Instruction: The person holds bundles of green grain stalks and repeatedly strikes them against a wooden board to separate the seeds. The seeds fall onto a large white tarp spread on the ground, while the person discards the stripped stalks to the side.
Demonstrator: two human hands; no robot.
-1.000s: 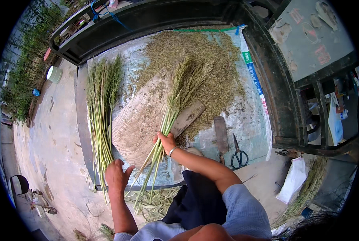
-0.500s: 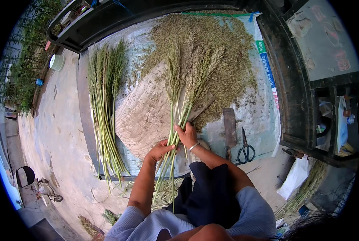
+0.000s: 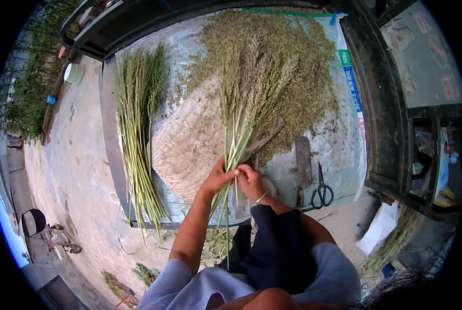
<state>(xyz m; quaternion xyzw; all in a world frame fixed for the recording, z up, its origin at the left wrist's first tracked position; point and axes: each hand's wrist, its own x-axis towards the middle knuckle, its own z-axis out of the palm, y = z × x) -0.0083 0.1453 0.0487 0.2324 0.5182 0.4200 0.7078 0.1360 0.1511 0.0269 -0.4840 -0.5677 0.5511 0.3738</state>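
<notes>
A bunch of long green grain stalks with bushy seed heads (image 3: 236, 147) is gathered in front of me, heads pointing away. My left hand (image 3: 219, 178) is wrapped round its lower stems, thumb across them. Pressed in from the right, my right hand (image 3: 250, 183) has its fingertips closed at the same stems, touching the left thumb. The cut ends hang below both hands over the near edge. Under the heads lies a worn wooden board (image 3: 187, 139). A second pile of stalks (image 3: 138, 134) rests to the left, its heads also away from me.
Loose seed (image 3: 303, 67) covers the far part of a pale woven sheet (image 3: 339, 155). To the right lie a cleaver (image 3: 303, 163) and black scissors (image 3: 322, 191). A dark metal frame (image 3: 380, 119) borders the far and right sides. Dark cloth (image 3: 275, 248) covers my lap.
My left hand has slid up the stems and tightened round them. The right hand has come down beside it. The stalks sit closer together and slightly to the right in view.
</notes>
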